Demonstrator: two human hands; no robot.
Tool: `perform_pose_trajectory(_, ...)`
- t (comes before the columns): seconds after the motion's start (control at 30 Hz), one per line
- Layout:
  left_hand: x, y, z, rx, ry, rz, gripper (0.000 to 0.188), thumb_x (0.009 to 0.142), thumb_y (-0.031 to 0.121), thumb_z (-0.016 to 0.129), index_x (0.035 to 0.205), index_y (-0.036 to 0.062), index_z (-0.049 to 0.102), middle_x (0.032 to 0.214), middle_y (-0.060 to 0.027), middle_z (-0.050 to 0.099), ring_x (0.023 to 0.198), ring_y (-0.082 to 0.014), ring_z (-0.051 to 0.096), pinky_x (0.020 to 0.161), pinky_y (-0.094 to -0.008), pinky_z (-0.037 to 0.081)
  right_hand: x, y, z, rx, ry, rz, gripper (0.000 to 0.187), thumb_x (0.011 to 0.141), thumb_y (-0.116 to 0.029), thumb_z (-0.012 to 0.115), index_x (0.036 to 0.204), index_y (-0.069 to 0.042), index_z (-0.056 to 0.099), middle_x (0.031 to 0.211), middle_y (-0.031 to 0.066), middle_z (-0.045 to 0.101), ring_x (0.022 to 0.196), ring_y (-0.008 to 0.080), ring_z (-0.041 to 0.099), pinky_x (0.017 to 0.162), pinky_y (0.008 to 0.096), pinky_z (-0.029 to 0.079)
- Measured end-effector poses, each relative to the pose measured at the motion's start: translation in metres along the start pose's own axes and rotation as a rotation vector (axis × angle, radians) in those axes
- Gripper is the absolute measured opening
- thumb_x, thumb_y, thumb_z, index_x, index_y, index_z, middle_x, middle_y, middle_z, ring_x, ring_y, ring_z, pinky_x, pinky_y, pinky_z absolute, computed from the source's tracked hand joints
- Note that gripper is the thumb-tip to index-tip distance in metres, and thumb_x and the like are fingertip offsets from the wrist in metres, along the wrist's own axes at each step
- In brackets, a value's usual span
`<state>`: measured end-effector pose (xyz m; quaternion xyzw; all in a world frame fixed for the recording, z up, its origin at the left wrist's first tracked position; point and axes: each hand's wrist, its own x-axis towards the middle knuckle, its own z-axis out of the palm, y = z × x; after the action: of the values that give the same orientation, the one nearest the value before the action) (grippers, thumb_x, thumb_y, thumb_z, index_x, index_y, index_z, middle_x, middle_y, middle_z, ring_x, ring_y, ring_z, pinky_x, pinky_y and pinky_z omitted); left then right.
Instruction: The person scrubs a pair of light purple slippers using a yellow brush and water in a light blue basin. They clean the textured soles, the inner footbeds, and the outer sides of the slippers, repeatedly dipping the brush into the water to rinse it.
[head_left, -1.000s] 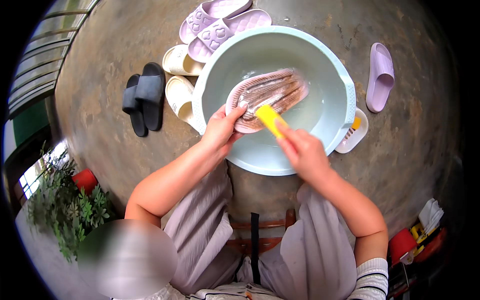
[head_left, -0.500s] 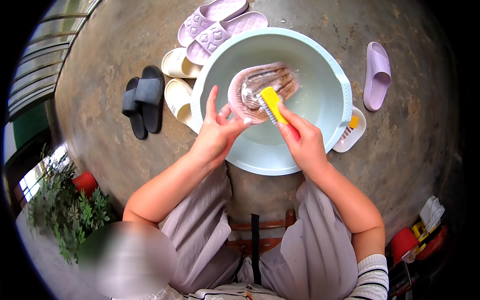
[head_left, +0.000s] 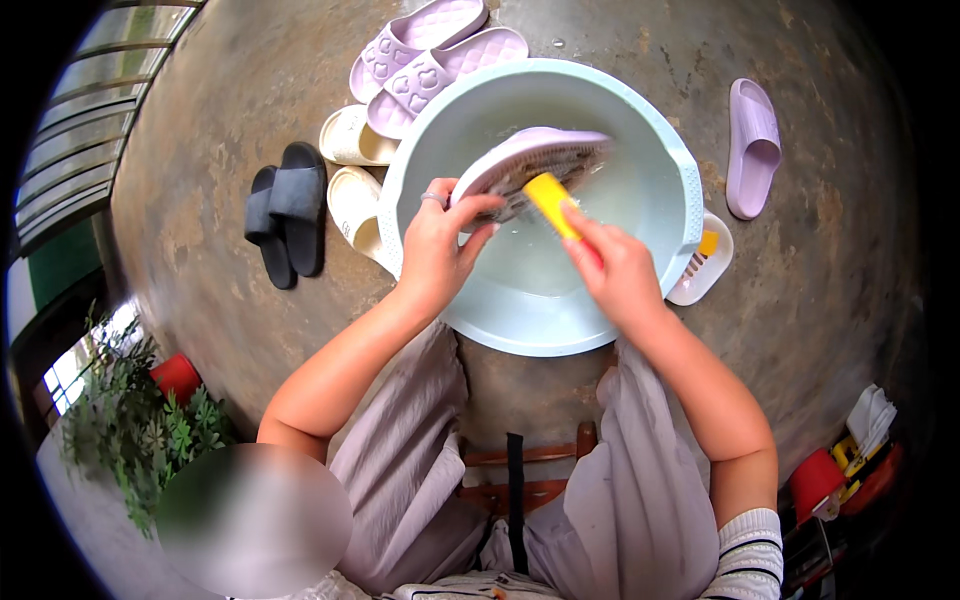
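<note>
My left hand (head_left: 440, 240) grips one end of a lilac slipper (head_left: 520, 150), fingers and thumb closed on its edge. The slipper is tilted over a pale blue basin (head_left: 540, 335), and its dirty, soapy sole partly faces me. In my right hand (head_left: 620, 270) is a scrubbing brush (head_left: 552, 205) with a yellow head and a reddish handle. The brush head is at the sole's lower edge; its bristles are hidden from view. Cloudy water (head_left: 560, 260) lies in the basin beneath.
Lilac slippers (head_left: 430, 80), cream slippers (head_left: 355, 205) and black slides (head_left: 300, 205) lie left of the basin. Right of it are a single lilac slipper (head_left: 752, 150) and a white dish (head_left: 705, 270) with a yellow piece. A leafy plant (head_left: 150, 420) stands at lower left.
My left hand has turned the slipper from sole-up to a steep tilt, and its fingers have closed round the edge. The brush has shifted slightly right, off the middle of the sole.
</note>
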<state>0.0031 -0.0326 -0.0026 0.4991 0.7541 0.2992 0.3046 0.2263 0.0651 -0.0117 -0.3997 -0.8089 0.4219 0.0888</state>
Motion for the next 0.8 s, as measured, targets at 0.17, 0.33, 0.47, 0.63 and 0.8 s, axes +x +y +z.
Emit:
perform_pose_trajectory(0.17, 0.013, 0.005, 0.002, -0.166, 0.046, -0.060, 0.062, 0.079, -0.004, 0.077, 0.136, 0.0100, 0.058, 0.117, -0.0090, 0.052, 0.102, -0.0171, 0.062, 0.087, -0.0286, 0.055, -0.002, 0.009, 0.008, 0.313, 0.085, 0.137, 0.038, 0.094, -0.016, 0.068, 0.132, -0.009, 0.065, 0.092, 0.0214, 0.070, 0.077, 0.0341, 0.067, 0.072, 0.0380, 0.053)
perform_pose_trajectory(0.33, 0.007, 0.020, -0.001, -0.954, 0.012, -0.515, 0.062, 0.087, -0.002, 0.072, 0.143, 0.0054, 0.046, 0.126, -0.0170, 0.058, 0.112, -0.0216, 0.063, 0.102, -0.0305, 0.051, -0.012, -0.037, -0.003, 0.396, 0.030, 0.010, 0.041, 0.094, -0.013, 0.069, 0.134, -0.008, 0.063, 0.091, 0.0186, 0.070, 0.077, 0.0283, 0.068, 0.072, 0.0365, 0.053)
perform_pose_trajectory(0.47, -0.006, 0.023, 0.003, -1.343, -0.082, -0.891, 0.029, 0.095, 0.002, 0.064, 0.123, 0.0057, 0.060, 0.118, -0.0110, 0.068, 0.111, -0.0191, 0.066, 0.103, -0.0331, 0.053, -0.015, -0.031, -0.005, 0.347, 0.069, 0.013, 0.041, 0.094, -0.012, 0.069, 0.134, -0.009, 0.063, 0.089, 0.0184, 0.068, 0.075, 0.0281, 0.067, 0.069, 0.0356, 0.052)
perform_pose_trajectory(0.63, -0.014, 0.036, 0.014, -1.233, -0.075, -0.983, 0.021, 0.100, 0.008, 0.060, 0.121, 0.0053, 0.060, 0.118, -0.0065, 0.068, 0.107, -0.0177, 0.067, 0.098, -0.0365, 0.055, -0.019, -0.022, 0.003, 0.351, 0.069, 0.073, 0.041, 0.093, -0.012, 0.069, 0.134, -0.009, 0.063, 0.090, 0.0196, 0.069, 0.075, 0.0301, 0.067, 0.069, 0.0361, 0.053)
perform_pose_trajectory(0.8, -0.011, 0.028, 0.015, -1.262, -0.006, -0.961, 0.026, 0.103, 0.012, 0.055, 0.127, 0.0039, 0.053, 0.121, -0.0104, 0.066, 0.110, -0.0215, 0.066, 0.101, -0.0396, 0.056, -0.034, -0.036, -0.001, 0.381, -0.033, 0.078, 0.041, 0.093, -0.015, 0.070, 0.133, -0.011, 0.064, 0.093, 0.0219, 0.070, 0.076, 0.0326, 0.068, 0.070, 0.0383, 0.053)
